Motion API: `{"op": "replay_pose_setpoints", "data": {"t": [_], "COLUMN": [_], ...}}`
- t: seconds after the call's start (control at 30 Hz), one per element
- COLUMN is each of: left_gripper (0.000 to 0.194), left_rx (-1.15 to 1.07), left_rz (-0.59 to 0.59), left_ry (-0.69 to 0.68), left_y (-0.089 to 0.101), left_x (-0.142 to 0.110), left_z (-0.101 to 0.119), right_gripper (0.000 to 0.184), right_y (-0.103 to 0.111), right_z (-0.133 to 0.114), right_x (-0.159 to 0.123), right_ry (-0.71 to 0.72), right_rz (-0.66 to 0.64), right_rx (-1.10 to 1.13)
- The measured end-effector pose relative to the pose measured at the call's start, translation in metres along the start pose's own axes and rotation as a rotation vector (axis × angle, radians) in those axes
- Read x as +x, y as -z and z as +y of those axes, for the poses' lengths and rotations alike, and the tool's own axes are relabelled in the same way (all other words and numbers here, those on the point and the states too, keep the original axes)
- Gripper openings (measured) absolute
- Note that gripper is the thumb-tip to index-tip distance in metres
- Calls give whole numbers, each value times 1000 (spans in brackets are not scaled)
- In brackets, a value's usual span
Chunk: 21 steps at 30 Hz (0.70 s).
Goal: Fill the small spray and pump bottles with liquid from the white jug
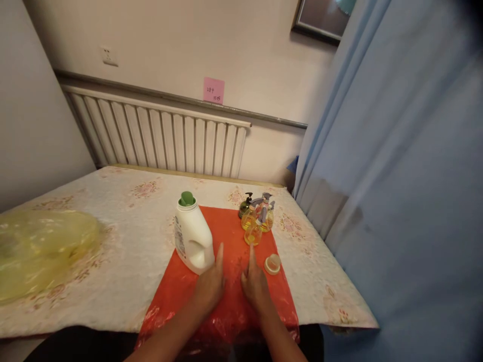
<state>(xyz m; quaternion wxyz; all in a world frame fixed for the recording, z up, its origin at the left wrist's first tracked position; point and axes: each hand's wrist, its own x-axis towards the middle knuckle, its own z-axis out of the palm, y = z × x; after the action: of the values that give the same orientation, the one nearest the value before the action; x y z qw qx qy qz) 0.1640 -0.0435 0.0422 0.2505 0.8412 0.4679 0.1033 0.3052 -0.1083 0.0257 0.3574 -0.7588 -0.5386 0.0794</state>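
Note:
My left hand [212, 285] is over the red plastic sheet [230, 296], beside the lower right side of a white jug [195, 234]. One of its fingers points up and nothing is in it. The jug stands upright, with a green piece [186, 198] in its neck. My right hand [255, 282] has its index finger stretched towards the nearest small pump bottle [253, 233]; it is open and holds nothing. Several clear bottles with yellow liquid and grey tops cluster there, beside a dark green pump bottle [244, 208]. A pale round cap [272, 264] lies right of my right hand.
A yellow plastic bag [45, 251] lies at the left on the flowered tablecloth [124, 241]. Behind the table is a white radiator [166, 136], with a pink note [214, 90] above. Along the right side hangs a blue curtain [396, 151].

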Motion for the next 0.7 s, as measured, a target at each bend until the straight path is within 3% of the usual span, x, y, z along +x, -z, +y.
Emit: {"op": "replay_pose_setpoints", "data": {"t": [0.1, 0.2, 0.7], "left_gripper": [74, 75, 80], "left_rx": [106, 134, 143], "left_rz": [-88, -103, -136], "left_ry": [76, 94, 99], "left_y": [-5, -8, -11], "left_x": [14, 18, 16], "left_z": [-2, -3, -2], "right_gripper": [87, 87, 85], "right_y": [-9, -13, -17], "right_z": [17, 26, 31], "right_x": [5, 6, 6], "right_ry": [-25, -45, -50], "right_rz": [-81, -120, -135], "right_rx": [-127, -194, -260]}}
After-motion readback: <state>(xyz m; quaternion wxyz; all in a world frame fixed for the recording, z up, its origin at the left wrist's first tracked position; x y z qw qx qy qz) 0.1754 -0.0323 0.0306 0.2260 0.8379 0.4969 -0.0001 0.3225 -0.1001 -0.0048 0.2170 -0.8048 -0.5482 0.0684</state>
